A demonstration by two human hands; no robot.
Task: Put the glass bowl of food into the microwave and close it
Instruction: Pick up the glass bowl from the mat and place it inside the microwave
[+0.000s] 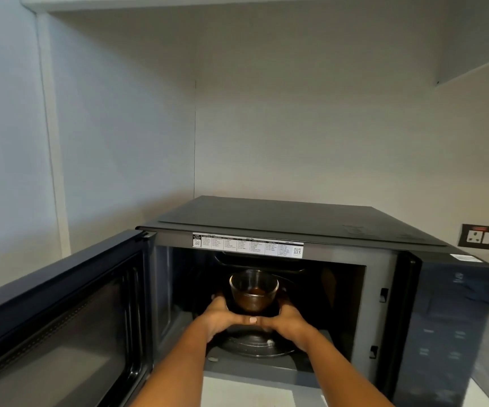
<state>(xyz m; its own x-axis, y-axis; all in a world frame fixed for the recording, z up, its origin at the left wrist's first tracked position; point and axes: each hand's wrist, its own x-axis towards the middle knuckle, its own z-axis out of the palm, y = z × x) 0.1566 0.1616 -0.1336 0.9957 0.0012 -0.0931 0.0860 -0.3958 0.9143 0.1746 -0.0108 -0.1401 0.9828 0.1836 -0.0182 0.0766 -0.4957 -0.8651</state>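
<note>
Both hands cupped round bowl (254, 292), thumbs meeting at front under base. Left hand (219, 315) on left wall, right hand (286, 317) on right wall; firm two-handed hold. Bowl clear glass, upright, brown food in bottom. Bowl held inside microwave (311, 259) cavity, above turntable (255, 345); contact with it not discernible. Door (61, 312) swung fully open at left. Label strip (247, 247) above cavity. Wall socket (478, 237) to right.

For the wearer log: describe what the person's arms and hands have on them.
Both forearms are bare, with no sleeves in view. The left hand and right hand wear no gloves, and no watch or bracelet shows. One pale thumbnail shows; rings cannot be made out.
</note>
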